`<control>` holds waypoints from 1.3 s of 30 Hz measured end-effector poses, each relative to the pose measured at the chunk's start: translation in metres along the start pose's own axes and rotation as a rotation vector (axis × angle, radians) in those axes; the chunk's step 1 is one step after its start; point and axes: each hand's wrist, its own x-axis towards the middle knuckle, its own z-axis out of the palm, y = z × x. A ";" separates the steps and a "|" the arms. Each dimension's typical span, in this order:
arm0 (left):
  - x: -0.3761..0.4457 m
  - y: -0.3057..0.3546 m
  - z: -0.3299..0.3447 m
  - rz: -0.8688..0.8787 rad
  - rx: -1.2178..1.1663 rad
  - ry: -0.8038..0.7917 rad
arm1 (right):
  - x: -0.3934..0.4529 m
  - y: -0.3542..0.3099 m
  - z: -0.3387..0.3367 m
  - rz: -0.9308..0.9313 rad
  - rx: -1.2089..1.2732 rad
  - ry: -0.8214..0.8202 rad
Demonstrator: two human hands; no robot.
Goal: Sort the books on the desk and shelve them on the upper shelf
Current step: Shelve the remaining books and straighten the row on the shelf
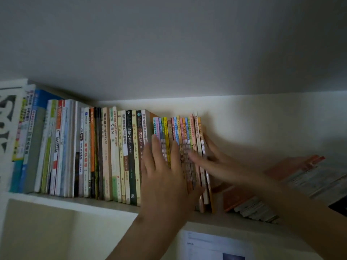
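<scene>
Two hands meet the thin colourful books (180,132) standing on the upper shelf (105,205): left hand (165,177) flat against their spines, right hand (216,158), fingers straight, pressing their right end.

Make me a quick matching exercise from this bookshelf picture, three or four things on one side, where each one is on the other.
Things:
1. left hand
2. right hand
3. flat pile of orange-covered books
4. tall blue-spined book

Places:
A. far left of the shelf
B. lying at the shelf's right end
C. flat against the thin colourful spines
D. at the right end of the upright row

Pairs: 1-C, 2-D, 3-B, 4-A
</scene>
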 end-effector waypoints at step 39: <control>0.123 -0.020 0.011 0.411 -0.102 -0.107 | -0.018 0.019 0.006 0.100 -0.488 -0.182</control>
